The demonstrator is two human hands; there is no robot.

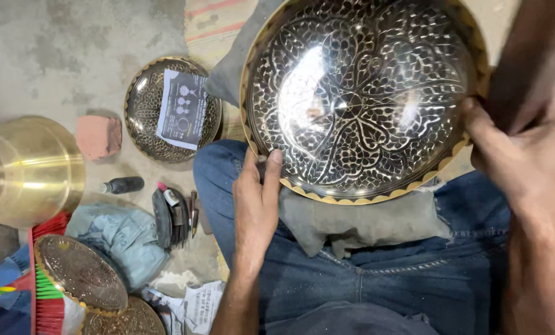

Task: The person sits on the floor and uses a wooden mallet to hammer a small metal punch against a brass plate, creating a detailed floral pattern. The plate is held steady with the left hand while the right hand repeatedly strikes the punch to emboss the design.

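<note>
A big round metal bowl [361, 99] rests on the person's lap, on a grey cloth [364, 223] spread over blue jeans [376, 279]. The inside of the bowl is full of cut-in leaves and flower shapes, dark and shiny, and its rim is gold with little scallops.

The left hand [255, 198] is under the bowl's near edge. Its fingers [271, 170] are stretched out and press up on the rim, so the hand props the bowl but does not wrap around it. The right hand [525, 149] is on the far side, closed on the rim, with the thumb lying over the gold edge.

The pattern already covers the whole inside of the bowl and looks finished. No tool is in either hand. It looks like the cutting work is done and the bowl is only being held up and looked at.

Out past the left fingers, on the floor, sits a smaller patterned dish [172, 108] with a paper sheet [183, 108] lying in it. Near it is a pink block [98, 136]. Farther off is a plain shiny brass vessel [29, 170]. Just beside the left wrist is a heap of small hand tools [175, 214]. Below those lie a blue cloth [125, 239] and two more carved plates [82, 273].
</note>
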